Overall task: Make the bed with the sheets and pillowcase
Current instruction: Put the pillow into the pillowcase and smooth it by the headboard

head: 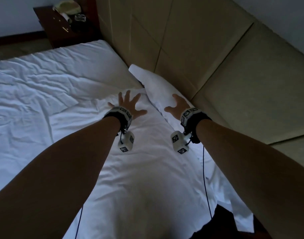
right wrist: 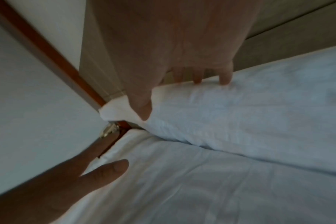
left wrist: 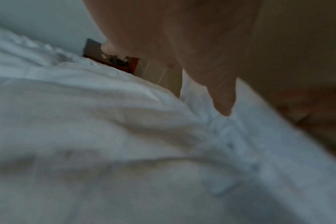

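The left hand [head: 126, 105] lies flat on the white sheet [head: 44, 94], with all 5 fingers spread wide and straight, holding nothing. It is just left of the pillow [head: 158, 87], close to it. The right hand [head: 178, 105] rests on the pillow, which is in a white pillowcase. Its thumb points to the left, and in the right wrist view the fingers [right wrist: 225, 75] bend over the far edge of the pillow and the thumb presses on its near side, so this hand grips the pillow. The pillow lies at the far right of the bed, along the beige padded headboard [head: 208, 54], and it touches the headboard. The sheet covers the mattress and has many wrinkles on the left part. A dark wooden nightstand [head: 61, 26] stands at the far left, with some small objects on it that I cannot identify.
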A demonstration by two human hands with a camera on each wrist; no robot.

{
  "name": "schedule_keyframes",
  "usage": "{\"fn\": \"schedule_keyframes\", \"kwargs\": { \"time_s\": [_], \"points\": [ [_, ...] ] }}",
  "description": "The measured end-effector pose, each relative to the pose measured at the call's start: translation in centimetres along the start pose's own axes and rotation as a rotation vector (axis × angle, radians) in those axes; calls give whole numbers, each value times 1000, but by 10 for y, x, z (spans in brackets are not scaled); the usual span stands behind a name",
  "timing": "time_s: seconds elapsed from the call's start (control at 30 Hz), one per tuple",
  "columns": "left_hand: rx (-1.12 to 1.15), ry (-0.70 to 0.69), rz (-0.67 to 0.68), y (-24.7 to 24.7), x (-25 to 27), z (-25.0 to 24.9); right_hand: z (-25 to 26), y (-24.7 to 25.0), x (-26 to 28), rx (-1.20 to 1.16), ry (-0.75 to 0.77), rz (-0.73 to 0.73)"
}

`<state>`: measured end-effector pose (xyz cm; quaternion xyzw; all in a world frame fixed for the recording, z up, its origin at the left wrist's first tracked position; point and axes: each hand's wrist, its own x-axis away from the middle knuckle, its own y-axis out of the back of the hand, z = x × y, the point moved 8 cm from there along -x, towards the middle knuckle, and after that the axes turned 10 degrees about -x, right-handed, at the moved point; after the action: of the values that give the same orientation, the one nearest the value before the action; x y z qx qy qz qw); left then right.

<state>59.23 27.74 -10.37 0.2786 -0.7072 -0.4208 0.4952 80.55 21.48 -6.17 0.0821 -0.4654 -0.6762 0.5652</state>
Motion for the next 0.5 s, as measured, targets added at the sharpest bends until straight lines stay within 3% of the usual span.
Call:
{"fn": "schedule_keyframes", "kwargs": {
  "time_s": [0.13, 0.3, 0.5],
  "points": [
    [-184, -178, 4, -29, -39, -17, 4, -23, -51, 319, -4, -8],
    [-218, -226, 94, -99, -89, -25, -25, -37, -99, 268, -136, -160],
    [-335, -226, 95, -148, -125, -33, 4, -45, -112, 184, 247, -98]
  ]
}}
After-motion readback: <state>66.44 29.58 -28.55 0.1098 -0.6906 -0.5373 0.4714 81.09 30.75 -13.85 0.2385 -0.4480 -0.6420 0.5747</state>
